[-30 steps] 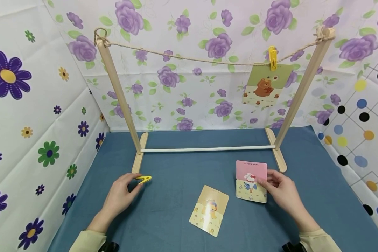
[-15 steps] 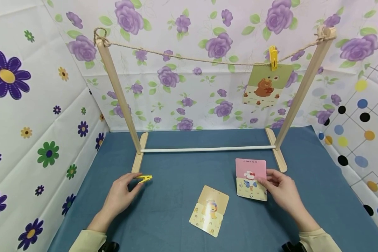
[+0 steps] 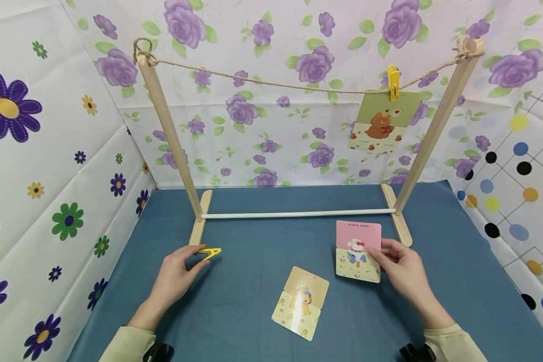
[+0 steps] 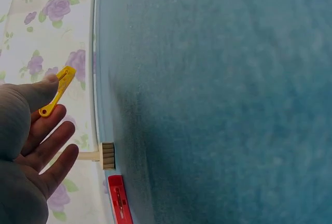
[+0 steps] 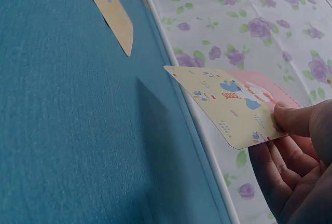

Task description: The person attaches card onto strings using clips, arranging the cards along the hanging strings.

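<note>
In the head view my left hand (image 3: 175, 275) pinches a yellow clothespin (image 3: 211, 252) between thumb and forefinger, just in front of the rack's left foot. The left wrist view shows the same clothespin (image 4: 58, 90) at the thumb tip, the other fingers spread loosely below. My right hand (image 3: 403, 269) holds a pink-and-yellow card (image 3: 358, 241) with a rabbit on it by its right edge, thumb on the front. That card (image 5: 228, 105) is tilted and raised over the cloth, its shadow below. A yellow card (image 3: 300, 301) with a small animal lies flat between the hands.
A wooden rack (image 3: 427, 136) carries a sagging twine line (image 3: 271, 83). On the line's right part a yellow clothespin (image 3: 393, 83) holds a green bear card (image 3: 382, 123). A white rod (image 3: 298, 214) joins the feet. A red clothespin (image 4: 120, 199) lies near the left foot.
My right hand has lifted the rabbit card slightly, toward the rack. My left hand, with its clothespin, has shifted a little to the right and up. The yellow card has stayed put.
</note>
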Action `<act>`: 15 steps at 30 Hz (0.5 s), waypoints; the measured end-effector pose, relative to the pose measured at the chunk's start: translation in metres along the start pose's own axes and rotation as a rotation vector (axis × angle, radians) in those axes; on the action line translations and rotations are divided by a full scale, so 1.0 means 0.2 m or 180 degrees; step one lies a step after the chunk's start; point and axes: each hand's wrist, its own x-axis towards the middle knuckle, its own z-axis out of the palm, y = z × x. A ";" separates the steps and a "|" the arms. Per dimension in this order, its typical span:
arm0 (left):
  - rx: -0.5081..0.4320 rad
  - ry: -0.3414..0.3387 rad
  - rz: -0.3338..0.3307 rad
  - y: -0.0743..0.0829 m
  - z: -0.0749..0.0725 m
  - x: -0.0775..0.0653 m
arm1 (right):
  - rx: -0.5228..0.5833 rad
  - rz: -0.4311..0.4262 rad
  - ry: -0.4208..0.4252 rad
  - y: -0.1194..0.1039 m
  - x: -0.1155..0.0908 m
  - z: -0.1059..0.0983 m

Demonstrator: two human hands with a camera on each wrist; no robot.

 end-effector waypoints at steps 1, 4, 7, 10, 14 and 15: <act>-0.0008 0.0007 0.0006 0.00 0.00 0.00 | 0.0027 0.0011 -0.0004 0.00 0.00 0.00; -0.0013 0.0040 0.0027 0.00 0.00 0.00 | 0.0101 0.0062 -0.0022 -0.01 0.01 0.01; -0.0014 0.0080 0.0045 0.01 0.00 0.00 | 0.0176 0.0120 -0.0024 -0.01 0.01 0.01; 0.0006 0.0129 0.0046 0.01 0.01 -0.01 | 0.0245 0.0154 -0.0031 -0.02 0.01 0.02; 0.0016 0.0189 0.0050 0.00 0.02 -0.01 | 0.0316 0.0171 -0.0049 -0.03 0.01 0.03; 0.0010 0.0203 0.0050 0.00 0.03 -0.01 | 0.0339 0.0176 -0.0055 -0.03 0.01 0.03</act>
